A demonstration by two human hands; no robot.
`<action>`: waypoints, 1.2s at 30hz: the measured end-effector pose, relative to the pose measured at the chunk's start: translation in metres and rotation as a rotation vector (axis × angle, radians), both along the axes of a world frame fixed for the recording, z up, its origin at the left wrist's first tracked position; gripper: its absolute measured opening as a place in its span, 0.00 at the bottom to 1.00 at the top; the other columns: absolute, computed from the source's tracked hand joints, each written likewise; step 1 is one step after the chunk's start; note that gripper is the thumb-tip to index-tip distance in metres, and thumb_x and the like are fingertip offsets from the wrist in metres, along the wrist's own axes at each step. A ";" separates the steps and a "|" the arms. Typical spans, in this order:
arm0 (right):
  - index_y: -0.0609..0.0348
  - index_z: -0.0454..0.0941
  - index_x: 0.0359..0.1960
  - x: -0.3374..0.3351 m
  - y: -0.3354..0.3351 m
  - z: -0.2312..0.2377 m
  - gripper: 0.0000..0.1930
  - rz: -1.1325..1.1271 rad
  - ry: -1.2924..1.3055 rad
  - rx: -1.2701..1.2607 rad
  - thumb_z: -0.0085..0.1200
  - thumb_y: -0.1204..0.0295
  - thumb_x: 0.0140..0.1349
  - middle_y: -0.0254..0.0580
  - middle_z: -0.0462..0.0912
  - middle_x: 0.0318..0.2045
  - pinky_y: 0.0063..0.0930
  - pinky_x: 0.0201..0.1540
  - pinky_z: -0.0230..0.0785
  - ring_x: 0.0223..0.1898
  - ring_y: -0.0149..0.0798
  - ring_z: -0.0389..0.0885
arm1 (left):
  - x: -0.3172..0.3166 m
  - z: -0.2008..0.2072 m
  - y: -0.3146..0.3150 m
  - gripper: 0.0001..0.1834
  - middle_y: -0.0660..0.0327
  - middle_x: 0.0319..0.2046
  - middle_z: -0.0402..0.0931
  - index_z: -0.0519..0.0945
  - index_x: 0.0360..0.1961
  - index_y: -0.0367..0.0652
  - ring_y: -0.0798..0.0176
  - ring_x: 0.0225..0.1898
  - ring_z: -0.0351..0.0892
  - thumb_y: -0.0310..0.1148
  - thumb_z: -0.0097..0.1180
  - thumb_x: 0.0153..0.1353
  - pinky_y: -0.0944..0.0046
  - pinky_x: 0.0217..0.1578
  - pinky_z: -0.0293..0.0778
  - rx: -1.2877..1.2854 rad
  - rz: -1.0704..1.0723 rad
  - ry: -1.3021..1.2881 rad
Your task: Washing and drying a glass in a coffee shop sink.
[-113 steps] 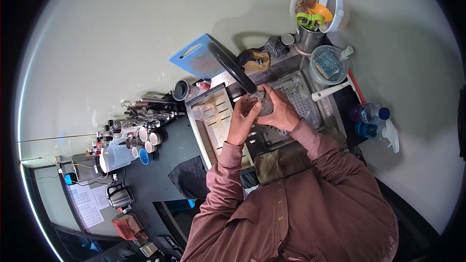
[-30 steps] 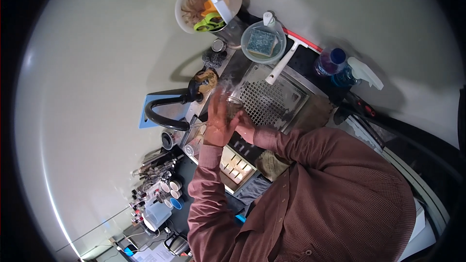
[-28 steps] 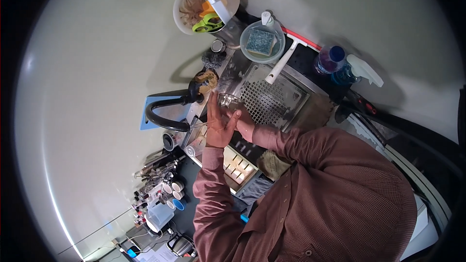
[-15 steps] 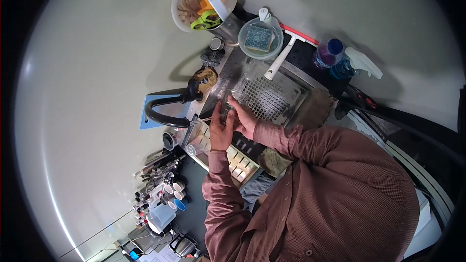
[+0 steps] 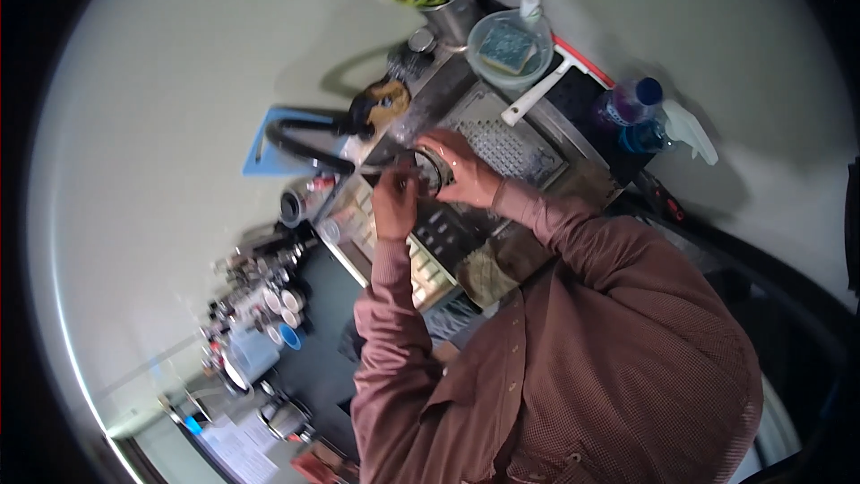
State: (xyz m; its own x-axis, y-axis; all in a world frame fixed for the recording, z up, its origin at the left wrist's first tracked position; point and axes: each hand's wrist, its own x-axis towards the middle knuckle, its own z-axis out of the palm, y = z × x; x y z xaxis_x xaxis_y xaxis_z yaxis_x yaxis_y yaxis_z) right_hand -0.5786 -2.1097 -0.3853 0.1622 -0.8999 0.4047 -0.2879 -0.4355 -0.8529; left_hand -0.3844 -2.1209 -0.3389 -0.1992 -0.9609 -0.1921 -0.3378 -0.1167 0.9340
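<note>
A person in a checked maroon shirt (image 5: 573, 341) works over a sink, a clear round vessel (image 5: 430, 170) held above the basin, between the hands and just past the mouth of a curved black faucet (image 5: 309, 151). The right hand (image 5: 470, 170) grasps the vessel, fingers wrapped along its far side and thumb on the near one; the left hand (image 5: 394, 204) is bent at its opposite edge, fingers curled, though blur hides whether it grips or merely touches. A thin stream of water (image 5: 376, 167) runs from the spout toward the left fingers. To the right of the hands lies a perforated drainer (image 5: 512, 145), with a white-handled squeegee (image 5: 535, 97) angled above its edge and a clear tub (image 5: 488, 82) holding a blue sponge (image 5: 506, 47) nearby. A purple bottle (image 5: 630, 104) and a spray bottle (image 5: 688, 132) stand farther right. At left, a blue cutting board (image 5: 262, 157) leans behind the faucet; a cream slatted tray (image 5: 431, 280) sits below the left hand, next to a brown cloth (image 5: 489, 276).
</note>
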 end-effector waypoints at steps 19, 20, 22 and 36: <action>0.59 0.62 0.67 -0.056 0.006 -0.008 0.39 0.350 -0.301 0.970 0.72 0.60 0.59 0.44 0.79 0.53 0.37 0.54 0.76 0.55 0.38 0.80 | 0.002 0.010 0.102 0.23 0.45 0.52 0.82 0.76 0.63 0.38 0.43 0.54 0.80 0.39 0.54 0.72 0.53 0.55 0.76 -0.230 -0.124 -0.293; 0.60 0.59 0.68 -0.054 0.011 -0.007 0.43 0.277 -0.122 0.748 0.74 0.61 0.57 0.46 0.78 0.54 0.38 0.55 0.76 0.56 0.39 0.79 | 0.003 0.006 0.104 0.22 0.45 0.51 0.82 0.77 0.62 0.37 0.43 0.53 0.81 0.39 0.52 0.73 0.52 0.56 0.75 -0.260 -0.071 -0.287; 0.62 0.56 0.67 -0.060 0.018 -0.001 0.46 0.286 -0.135 0.735 0.76 0.61 0.54 0.51 0.76 0.55 0.38 0.56 0.74 0.57 0.42 0.78 | 0.004 0.000 0.109 0.21 0.46 0.51 0.82 0.77 0.61 0.36 0.43 0.52 0.81 0.39 0.48 0.76 0.53 0.55 0.75 -0.215 0.034 -0.221; 0.60 0.60 0.68 -0.010 0.061 0.072 0.44 0.332 -0.001 0.357 0.75 0.72 0.52 0.51 0.73 0.61 0.37 0.66 0.65 0.63 0.44 0.73 | -0.012 0.039 0.128 0.50 0.40 0.61 0.72 0.62 0.72 0.38 0.39 0.64 0.70 0.43 0.75 0.52 0.48 0.65 0.67 -0.504 0.051 -0.258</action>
